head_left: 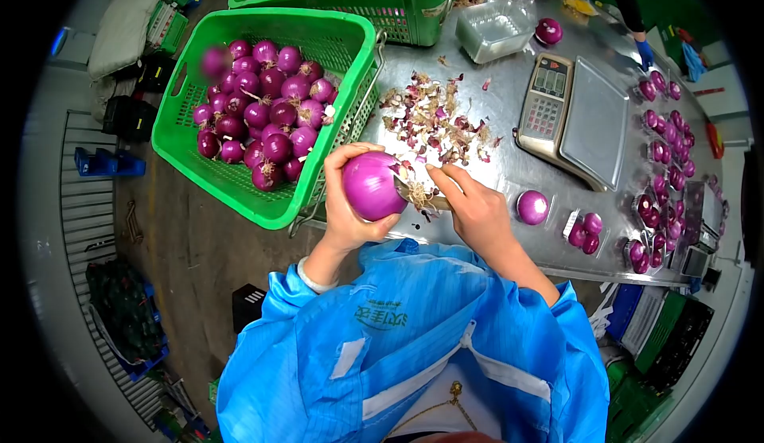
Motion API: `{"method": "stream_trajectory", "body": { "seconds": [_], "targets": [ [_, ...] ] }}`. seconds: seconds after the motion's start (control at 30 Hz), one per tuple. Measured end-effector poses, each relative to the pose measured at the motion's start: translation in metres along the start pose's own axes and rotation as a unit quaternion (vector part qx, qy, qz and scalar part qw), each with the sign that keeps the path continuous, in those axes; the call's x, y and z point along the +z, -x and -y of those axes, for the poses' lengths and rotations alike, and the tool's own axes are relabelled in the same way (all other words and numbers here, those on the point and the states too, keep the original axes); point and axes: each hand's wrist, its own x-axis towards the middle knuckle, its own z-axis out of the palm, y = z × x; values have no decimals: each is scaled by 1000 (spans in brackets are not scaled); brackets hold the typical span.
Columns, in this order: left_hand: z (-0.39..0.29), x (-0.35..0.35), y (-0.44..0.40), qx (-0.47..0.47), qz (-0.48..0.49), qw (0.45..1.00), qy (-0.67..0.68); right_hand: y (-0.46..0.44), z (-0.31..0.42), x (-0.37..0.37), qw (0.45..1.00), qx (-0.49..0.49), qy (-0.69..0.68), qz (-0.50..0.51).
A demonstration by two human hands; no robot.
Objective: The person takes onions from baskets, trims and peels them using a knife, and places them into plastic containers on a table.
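The left hand (341,202) is curled around a round, glossy purple onion (369,186) near the edge of a grey metal table (517,244); a narrow blade (436,203) is gripped by the right hand (480,216) at the root end. Probably firm but slippery, the onion is best cupped around its middle.

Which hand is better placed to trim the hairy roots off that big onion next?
Probably the right hand: it is beside the roots and seems to hold a knife. The left hand is cupped around the onion, holding it up.
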Motion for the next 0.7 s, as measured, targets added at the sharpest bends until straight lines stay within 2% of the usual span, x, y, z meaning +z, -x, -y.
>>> {"method": "stream_trajectory", "body": {
  "seconds": [0.1,0.2,0.27,0.3,0.37,0.47,0.57,0.7],
  "targets": [
    [-4,0,-4,64,28,995,-64,0,1,4,1000,10,-11,4],
    [-2,4,-1,65,14,996,-62,0,2,6,999,22,-22,6],
    [0,0,0,114,8,984,-135,1,2,8,999,25,-33,4],
    [1,-2,0,139,5,976,-170,2,0,10,996,76,-30,47],
    [-1,-1,2,159,-29,977,-137,7,-5,20,975,174,-23,134],
    [-7,-4,-7,222,-53,962,-153,32,-30,40,982,131,-90,103],
    [-11,-8,-10,248,-60,940,-225,12,0,10,987,90,-130,32],
    [-7,-5,-13,320,-81,906,-267,-1,11,-4,997,1,-69,-23]
  ]
}}
